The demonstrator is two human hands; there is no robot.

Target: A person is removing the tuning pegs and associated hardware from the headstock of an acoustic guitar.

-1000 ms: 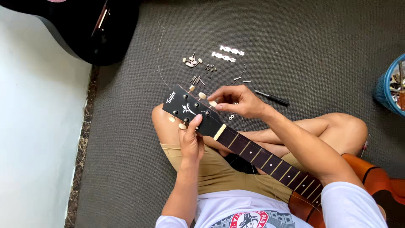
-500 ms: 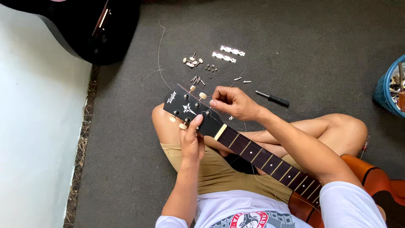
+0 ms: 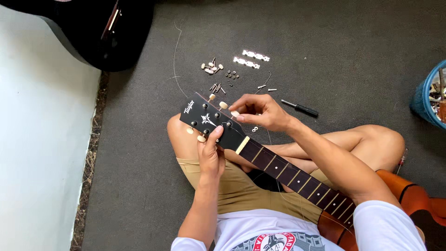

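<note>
Guitar headstock [image 3: 206, 118] sits over the knee, mid-scene. Left hand [image 3: 210, 155] grips its near edge, thumb on the face. Right hand [image 3: 260, 111] pinches a tuner peg [image 3: 235, 114] on the far edge. Loose screws [image 3: 231, 75] and a screwdriver [image 3: 301, 108] lie beyond on the floor [image 3: 348, 56].

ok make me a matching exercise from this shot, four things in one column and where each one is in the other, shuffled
Things:
1. left hand
2. right hand
3. screwdriver
4. blue basket

Places:
A. at the right edge of the view, partly cut off
B. fingers at a peg on the far side of the guitar headstock
C. lying on the grey carpet beyond the right forearm
D. gripping the headstock from the near side, thumb on its face

Pairs: 1-D, 2-B, 3-C, 4-A
</note>
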